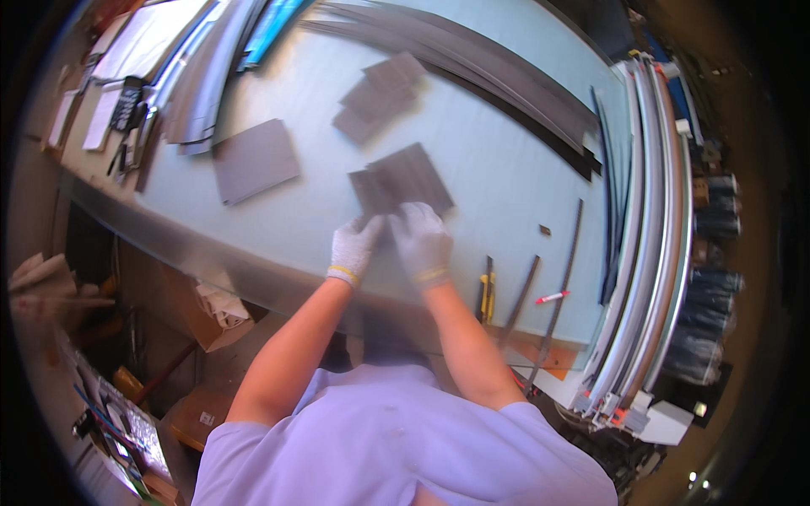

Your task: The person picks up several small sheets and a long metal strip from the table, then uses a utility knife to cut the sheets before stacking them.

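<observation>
My left hand (353, 246) and my right hand (422, 240), both in white knit gloves with yellow cuff bands, are close together at the near edge of some dark grey-brown rectangular sheets (408, 175). The fingers of both are closed on that edge; the right hand is slightly blurred. These sheets overlap unevenly, fanned a little to the left. Beyond them lies another spread group of similar sheets (378, 98). A neater stack of flat grey-brown sheets (256, 161) rests to the left.
Long dark strips (472, 63) cross the far side of the pale table (312, 223). At the right lie a yellow cutter knife (486, 291), a red-and-white marker (553, 297), and a metal ruler (561, 282). Long rails (654, 236) line the right edge. A calculator (128, 103) sits far left.
</observation>
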The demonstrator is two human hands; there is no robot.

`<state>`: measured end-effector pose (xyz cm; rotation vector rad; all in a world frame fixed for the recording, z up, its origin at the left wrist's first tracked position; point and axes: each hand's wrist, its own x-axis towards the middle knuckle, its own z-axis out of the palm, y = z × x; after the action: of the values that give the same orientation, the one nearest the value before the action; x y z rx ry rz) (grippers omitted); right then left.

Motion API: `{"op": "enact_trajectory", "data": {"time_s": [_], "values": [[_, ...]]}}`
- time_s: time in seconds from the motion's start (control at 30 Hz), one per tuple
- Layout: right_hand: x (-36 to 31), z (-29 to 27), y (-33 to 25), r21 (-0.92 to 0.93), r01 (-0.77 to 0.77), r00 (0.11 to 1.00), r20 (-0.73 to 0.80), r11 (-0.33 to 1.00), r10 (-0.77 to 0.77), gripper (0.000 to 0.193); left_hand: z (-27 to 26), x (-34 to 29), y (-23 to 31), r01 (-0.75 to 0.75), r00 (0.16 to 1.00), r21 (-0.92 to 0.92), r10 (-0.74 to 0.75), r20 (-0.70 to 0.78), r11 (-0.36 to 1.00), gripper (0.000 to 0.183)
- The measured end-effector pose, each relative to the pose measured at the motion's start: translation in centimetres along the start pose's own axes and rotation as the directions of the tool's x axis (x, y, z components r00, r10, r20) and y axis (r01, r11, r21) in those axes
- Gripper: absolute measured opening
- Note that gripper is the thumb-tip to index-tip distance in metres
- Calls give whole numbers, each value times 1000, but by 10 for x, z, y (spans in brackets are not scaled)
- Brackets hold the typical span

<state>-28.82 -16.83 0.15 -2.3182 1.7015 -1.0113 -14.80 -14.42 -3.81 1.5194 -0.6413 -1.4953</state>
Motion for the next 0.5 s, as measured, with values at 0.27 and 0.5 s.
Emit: {"op": "enact_trajectory", "data": {"time_s": [0.27, 0.5], "values": [[74, 56, -65, 176, 244, 929, 240, 954, -282, 42, -133, -64, 4, -147, 932, 114, 176, -317, 983, 39], [172, 182, -137, 74, 443, 784, 453, 894, -426, 55, -202, -137, -23, -43, 760, -80, -20, -649, 996, 25]]}}
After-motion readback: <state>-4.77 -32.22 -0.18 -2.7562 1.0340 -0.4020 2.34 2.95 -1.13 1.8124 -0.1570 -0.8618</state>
